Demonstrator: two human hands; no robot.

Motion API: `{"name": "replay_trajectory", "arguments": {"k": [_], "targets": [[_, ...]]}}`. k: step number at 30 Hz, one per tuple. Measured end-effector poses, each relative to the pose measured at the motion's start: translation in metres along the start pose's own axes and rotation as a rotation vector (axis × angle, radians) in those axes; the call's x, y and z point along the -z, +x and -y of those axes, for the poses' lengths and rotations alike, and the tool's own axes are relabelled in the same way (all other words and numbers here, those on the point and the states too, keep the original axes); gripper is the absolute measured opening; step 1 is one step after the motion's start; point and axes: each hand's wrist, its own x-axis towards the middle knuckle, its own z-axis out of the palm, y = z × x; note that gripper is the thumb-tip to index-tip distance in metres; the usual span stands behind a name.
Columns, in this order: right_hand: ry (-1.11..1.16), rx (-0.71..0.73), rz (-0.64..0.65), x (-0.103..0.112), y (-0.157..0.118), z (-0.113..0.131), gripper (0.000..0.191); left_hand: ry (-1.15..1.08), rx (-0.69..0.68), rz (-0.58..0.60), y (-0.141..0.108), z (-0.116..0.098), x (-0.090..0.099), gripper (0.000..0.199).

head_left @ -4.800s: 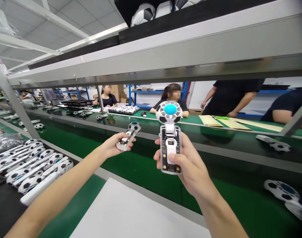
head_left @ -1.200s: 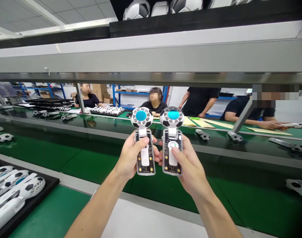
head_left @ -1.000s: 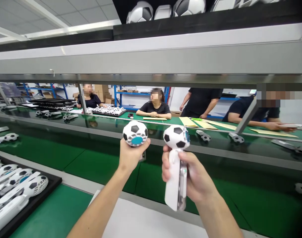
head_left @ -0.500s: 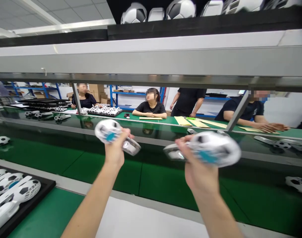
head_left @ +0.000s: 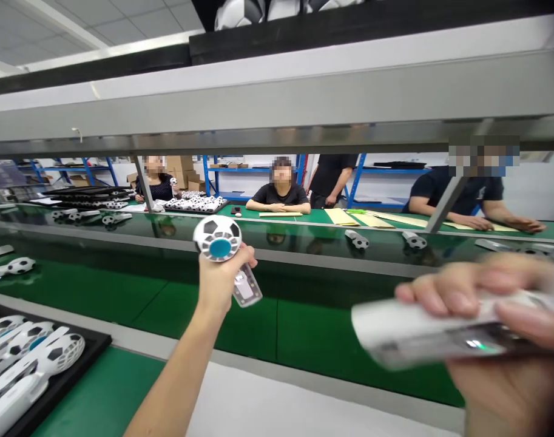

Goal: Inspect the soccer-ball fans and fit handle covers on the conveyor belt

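My left hand [head_left: 215, 282] is closed round a football-patterned handheld fan [head_left: 218, 238], held up over the green conveyor. Its round black-and-white head with a blue centre faces me, and the clear-backed end of its handle sticks out below my fingers. On the right, close to the camera, my right hand [head_left: 495, 328] grips a second handheld fan [head_left: 408, 328]. That one's white handle points left, and a small green light glows on its see-through side. The head of this fan is hidden or out of frame, and motion blurs the hand.
A black tray [head_left: 79, 373] of similar fans lies at the lower left, beside a white sheet [head_left: 267, 406]. More fans lie on the conveyor [head_left: 240, 328]. A grey overhead beam [head_left: 277, 115] crosses in front. Several co-workers sit or stand beyond the far bench.
My right hand has swung right and nearer the camera, turning its fan so the handle points left. The left fan has tilted more upright, its head now facing me.
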Motion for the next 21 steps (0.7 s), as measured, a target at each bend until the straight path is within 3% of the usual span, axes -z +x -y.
{"name": "replay_trajectory", "arguments": {"k": [2,4,6,8,12,15,18,21], "targets": [[0.135,-0.071,-0.179,-0.012,0.008,-0.006,0.026,0.115,0.107,0.106,0.007,0.025,-0.004,0.024],[0.242,-0.216,-0.239,-0.030,0.017,-0.016,0.027,0.276,0.158,0.155,0.012,0.050,-0.007,0.026],[0.284,-0.425,-0.088,-0.051,0.025,-0.029,0.030,0.367,0.196,0.188,0.014,0.074,-0.010,0.029],[0.245,-0.541,0.023,-0.071,0.029,-0.046,0.026,0.400,0.230,0.226,0.012,0.097,-0.013,0.036],[0.022,-0.675,0.210,-0.095,0.021,-0.084,0.036,0.509,0.302,0.269,0.001,0.141,-0.018,0.044],[-0.129,-0.770,0.377,-0.105,0.007,-0.107,0.030,0.617,0.322,0.267,-0.007,0.169,-0.019,0.041],[-0.292,-0.835,0.473,-0.114,-0.006,-0.119,0.035,0.767,0.307,0.231,-0.010,0.187,-0.016,0.038],[-0.453,-0.877,0.519,-0.119,-0.012,-0.123,0.039,0.912,0.291,0.173,-0.013,0.196,-0.013,0.055]]}}
